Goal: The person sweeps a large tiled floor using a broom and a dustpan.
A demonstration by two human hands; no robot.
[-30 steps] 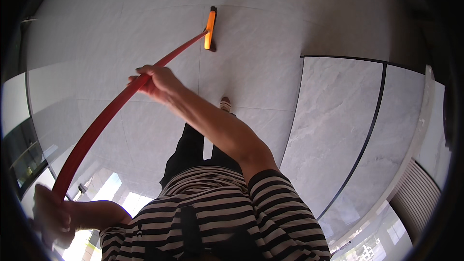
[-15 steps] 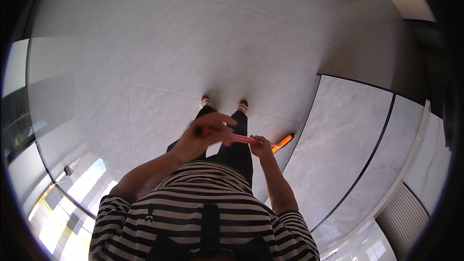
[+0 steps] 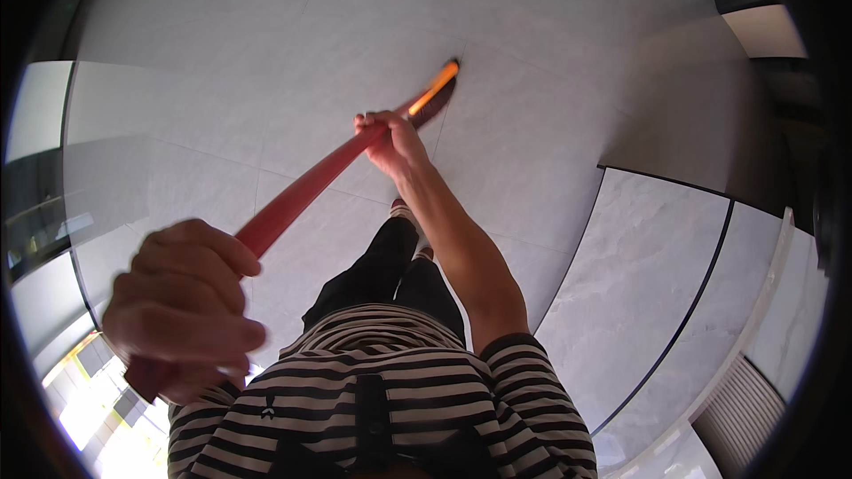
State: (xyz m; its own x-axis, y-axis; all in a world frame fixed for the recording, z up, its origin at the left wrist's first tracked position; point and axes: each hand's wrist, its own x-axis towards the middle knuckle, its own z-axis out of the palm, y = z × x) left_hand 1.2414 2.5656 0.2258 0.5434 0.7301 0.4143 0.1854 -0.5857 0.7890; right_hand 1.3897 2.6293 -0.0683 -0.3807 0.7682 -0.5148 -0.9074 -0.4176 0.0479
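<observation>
On or just above the grey floor (image 3: 213,115), one broom (image 3: 311,191): orange head (image 3: 435,90) blurred, contact uncertain. Left hand (image 3: 185,306) wrapped round the red handle (image 3: 288,210) near its top end, right hand (image 3: 390,142) wrapped round it lower, nearer the head. Possible fault: head knocking the stone panel (image 3: 652,239) at right, should a swing run too wide or the lower hold slacken.
</observation>
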